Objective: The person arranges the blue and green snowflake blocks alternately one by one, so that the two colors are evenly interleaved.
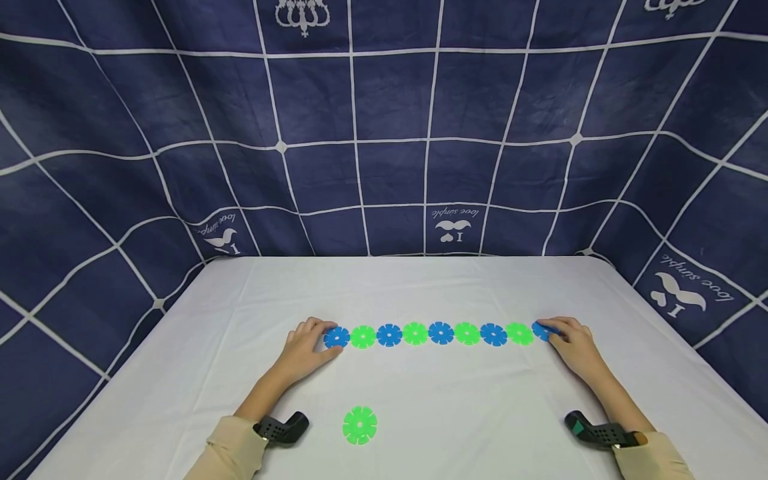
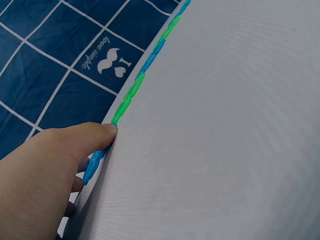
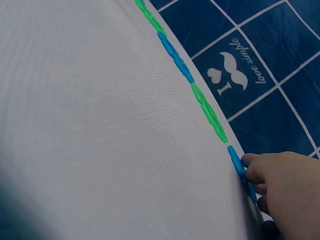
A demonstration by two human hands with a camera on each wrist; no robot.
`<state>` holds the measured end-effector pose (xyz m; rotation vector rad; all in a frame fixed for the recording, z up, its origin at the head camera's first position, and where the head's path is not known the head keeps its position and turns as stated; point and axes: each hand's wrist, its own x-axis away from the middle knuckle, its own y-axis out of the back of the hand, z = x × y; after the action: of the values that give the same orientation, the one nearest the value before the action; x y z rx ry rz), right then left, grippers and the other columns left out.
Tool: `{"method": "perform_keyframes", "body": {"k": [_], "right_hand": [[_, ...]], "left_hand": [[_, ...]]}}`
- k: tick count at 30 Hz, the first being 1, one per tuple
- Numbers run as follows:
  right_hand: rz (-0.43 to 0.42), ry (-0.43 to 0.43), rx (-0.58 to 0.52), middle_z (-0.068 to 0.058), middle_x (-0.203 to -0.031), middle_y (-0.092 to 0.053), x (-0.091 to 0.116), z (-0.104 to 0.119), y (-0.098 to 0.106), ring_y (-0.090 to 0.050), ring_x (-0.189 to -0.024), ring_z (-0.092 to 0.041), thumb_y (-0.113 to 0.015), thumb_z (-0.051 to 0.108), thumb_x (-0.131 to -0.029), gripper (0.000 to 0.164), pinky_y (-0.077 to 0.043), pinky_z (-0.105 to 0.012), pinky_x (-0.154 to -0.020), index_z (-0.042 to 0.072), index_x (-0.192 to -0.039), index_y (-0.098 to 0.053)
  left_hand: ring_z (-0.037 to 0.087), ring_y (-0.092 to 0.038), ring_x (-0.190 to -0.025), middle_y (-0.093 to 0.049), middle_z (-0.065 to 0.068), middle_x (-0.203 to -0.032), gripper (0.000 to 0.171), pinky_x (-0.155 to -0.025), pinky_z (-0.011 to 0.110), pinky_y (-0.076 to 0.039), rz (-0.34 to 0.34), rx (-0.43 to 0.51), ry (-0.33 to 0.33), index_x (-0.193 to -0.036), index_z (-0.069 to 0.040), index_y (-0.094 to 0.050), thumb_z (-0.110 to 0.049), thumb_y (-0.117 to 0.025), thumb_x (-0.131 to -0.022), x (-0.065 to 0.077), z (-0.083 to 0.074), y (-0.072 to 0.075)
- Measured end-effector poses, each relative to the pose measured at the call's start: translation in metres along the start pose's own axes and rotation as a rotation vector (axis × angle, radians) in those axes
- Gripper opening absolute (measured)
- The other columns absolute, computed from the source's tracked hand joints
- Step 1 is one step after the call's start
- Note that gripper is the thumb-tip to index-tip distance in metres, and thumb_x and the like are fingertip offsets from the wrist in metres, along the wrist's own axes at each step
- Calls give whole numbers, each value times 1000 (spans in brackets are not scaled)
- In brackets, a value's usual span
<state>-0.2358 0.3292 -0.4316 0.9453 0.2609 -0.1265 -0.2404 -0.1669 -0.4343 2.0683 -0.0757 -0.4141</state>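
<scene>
A row of flat, notched snowflake building discs, blue alternating with green (image 1: 415, 334), runs across the white table. At the row's left end my left hand (image 1: 305, 352) spans a blue disc (image 1: 337, 337), thumb at the near edge and fingers at the far edge. In the left wrist view its thumb (image 2: 92, 137) covers part of that disc. My right hand (image 1: 577, 349) pinches the blue disc (image 1: 542, 331) at the right end. A narrow gap parts this disc (image 3: 239, 165) from the neighbouring green disc (image 3: 210, 114) in the right wrist view.
One loose green disc (image 1: 360, 425) lies nearer to me, right of my left forearm. The white-covered table (image 1: 456, 400) ends at a dark blue curtain (image 1: 390, 173) with white grid lines, which also hangs along both sides. Each wrist wears a black device (image 1: 282, 428).
</scene>
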Motion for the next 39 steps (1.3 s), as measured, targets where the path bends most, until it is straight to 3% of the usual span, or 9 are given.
{"method": "perform_keyframes", "body": {"k": [10,30,39], "right_hand": [[24,-64,7,-28,-119,-41,0,0,-2,-35,-106,-41,-45,14,-92,34,-30,-50,-79,-2,-121,-54],[48,-69,0,-29,-120,-39,2,4,-1,-34,-107,-43,-44,17,-93,35,-29,-52,-81,-2,-121,-52],[-38,-41,-14,-28,-114,-44,-1,3,-1,-45,-92,-33,-44,12,-92,31,-36,-43,-74,-3,-117,-54]], "left_hand": [[22,-45,-106,-51,6,-111,55,-76,33,-27,26,-20,15,-121,-12,-55,-46,-62,-78,-1,0,0],[22,-44,-105,-51,6,-112,56,-76,32,-27,30,-14,26,-121,-12,-55,-46,-63,-78,0,-1,0],[23,-45,-105,-51,7,-112,55,-76,33,-28,30,-26,22,-121,-12,-55,-45,-63,-78,-1,-1,0]]}}
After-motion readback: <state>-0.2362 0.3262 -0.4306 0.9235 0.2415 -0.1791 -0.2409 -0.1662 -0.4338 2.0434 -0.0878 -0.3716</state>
